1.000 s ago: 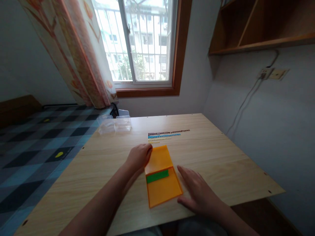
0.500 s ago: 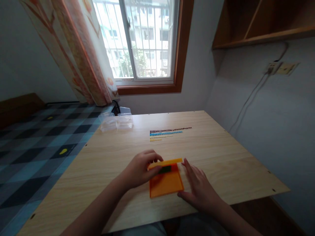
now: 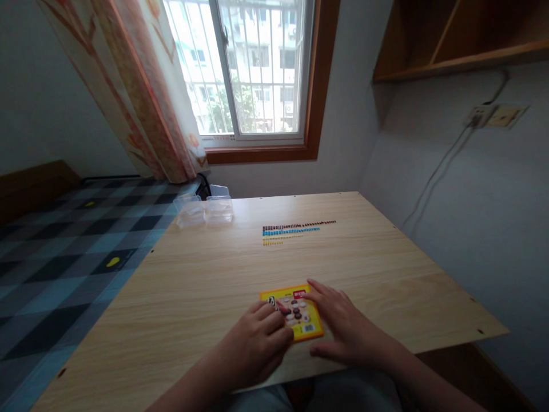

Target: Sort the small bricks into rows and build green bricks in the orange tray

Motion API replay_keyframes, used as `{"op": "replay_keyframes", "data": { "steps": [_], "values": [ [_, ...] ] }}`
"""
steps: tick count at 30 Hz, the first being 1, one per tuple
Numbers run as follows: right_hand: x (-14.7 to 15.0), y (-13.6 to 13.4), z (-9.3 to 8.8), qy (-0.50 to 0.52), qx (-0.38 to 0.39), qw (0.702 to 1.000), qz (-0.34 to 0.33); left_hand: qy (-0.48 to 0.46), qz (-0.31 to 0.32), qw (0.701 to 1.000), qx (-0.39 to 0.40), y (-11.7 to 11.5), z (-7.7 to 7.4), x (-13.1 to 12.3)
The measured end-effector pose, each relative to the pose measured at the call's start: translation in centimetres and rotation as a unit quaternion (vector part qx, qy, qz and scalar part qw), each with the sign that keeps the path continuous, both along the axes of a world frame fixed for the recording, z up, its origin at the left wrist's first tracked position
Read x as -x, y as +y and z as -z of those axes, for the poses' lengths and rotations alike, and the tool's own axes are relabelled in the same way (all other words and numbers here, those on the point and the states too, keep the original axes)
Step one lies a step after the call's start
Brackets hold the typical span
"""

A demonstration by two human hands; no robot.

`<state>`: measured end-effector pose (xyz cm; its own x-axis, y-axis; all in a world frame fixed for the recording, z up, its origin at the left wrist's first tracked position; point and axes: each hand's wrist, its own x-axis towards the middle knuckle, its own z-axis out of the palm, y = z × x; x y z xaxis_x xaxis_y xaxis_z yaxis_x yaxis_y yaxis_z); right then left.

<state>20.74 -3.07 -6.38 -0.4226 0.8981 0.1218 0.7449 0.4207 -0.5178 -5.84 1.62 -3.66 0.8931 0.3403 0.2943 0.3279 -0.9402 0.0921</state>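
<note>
On the table in front of me lies a flat, square game box (image 3: 315, 320), orange at the rim. Its yellow printed cover with black and white round pieces faces up, and it looks closed. My left hand (image 3: 263, 337) rests over its left part with curled fingers, hiding that corner. Along the right side is my right hand (image 3: 343, 320), fingers stretched out and thumb apart. Its fingertips touch the far right corner. The thumb lies near the close right corner on the tabletop.
Rows of tiny dark (image 3: 295, 226), blue (image 3: 289, 232) and yellow pieces (image 3: 271, 242) lie farther back on the wooden table (image 3: 206, 274). Clear plastic containers (image 3: 203, 212) stand at the back left. A bed with a checked cover (image 3: 64, 257) adjoins on the left.
The orange box stood open with its lid raised in my left hand; now the lid is down, printed side up. My left hand has come nearer to me, over the cover.
</note>
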Motion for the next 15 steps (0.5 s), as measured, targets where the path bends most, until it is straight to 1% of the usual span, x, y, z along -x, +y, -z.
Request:
{"op": "replay_keyframes", "data": {
  "steps": [4,7,12,15],
  "values": [
    [0.3,0.4,-1.1,-0.017,0.009,1.000,-0.012,0.001,-0.004,1.000,0.030,0.1,-0.1,0.3],
    [0.6,0.7,-1.5,-0.026,0.010,0.999,-0.020,0.002,-0.007,0.999,0.045,0.0,-0.3,0.4],
    [0.9,1.2,-1.1,-0.038,-0.019,0.998,-0.037,-0.010,-0.005,0.998,0.055,0.2,-0.7,0.2],
    [0.7,1.4,-1.0,-0.033,-0.035,0.998,-0.030,-0.018,-0.010,0.998,0.055,0.5,-0.8,0.0]
  ]
}}
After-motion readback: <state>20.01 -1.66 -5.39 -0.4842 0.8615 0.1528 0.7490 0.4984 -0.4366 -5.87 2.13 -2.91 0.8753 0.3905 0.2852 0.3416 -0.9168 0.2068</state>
